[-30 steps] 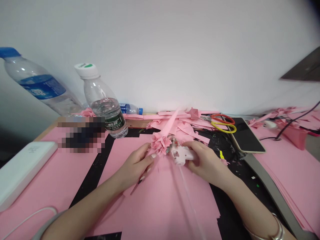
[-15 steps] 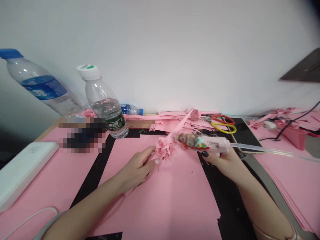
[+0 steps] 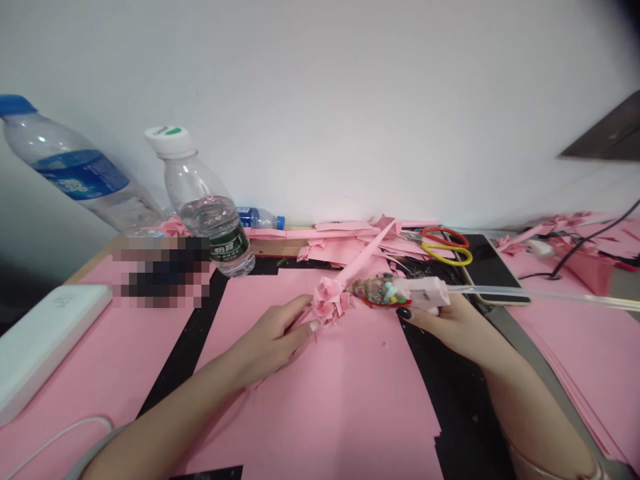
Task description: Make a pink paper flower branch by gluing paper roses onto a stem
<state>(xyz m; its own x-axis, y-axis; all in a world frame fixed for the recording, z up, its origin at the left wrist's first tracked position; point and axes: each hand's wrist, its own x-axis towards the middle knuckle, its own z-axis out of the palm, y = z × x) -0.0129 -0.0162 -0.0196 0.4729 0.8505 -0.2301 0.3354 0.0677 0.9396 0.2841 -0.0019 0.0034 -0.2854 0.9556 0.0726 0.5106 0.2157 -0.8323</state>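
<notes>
A pink paper flower (image 3: 329, 300) with a long pink stem lies on a pink sheet (image 3: 330, 373) in the middle of the desk. My left hand (image 3: 273, 340) pinches its base, fingers closed on it. My right hand (image 3: 450, 323) grips a white glue gun (image 3: 415, 292) with a clear glue stick (image 3: 540, 295) trailing to the right. The gun's crusted nozzle (image 3: 373, 291) points left and sits right beside the flower.
Two water bottles (image 3: 207, 207) (image 3: 75, 173) stand at the back left, a white power bank (image 3: 40, 343) at the left edge. Scissors with red and yellow handles (image 3: 445, 245), a dark phone (image 3: 493, 270), pink paper scraps (image 3: 350, 240) and cables (image 3: 585, 243) lie at the back right.
My right hand swung the glue gun from pointing down at the flower to lying sideways, nozzle to the left, glue stick out to the right. The flower shifted slightly right with my left hand.
</notes>
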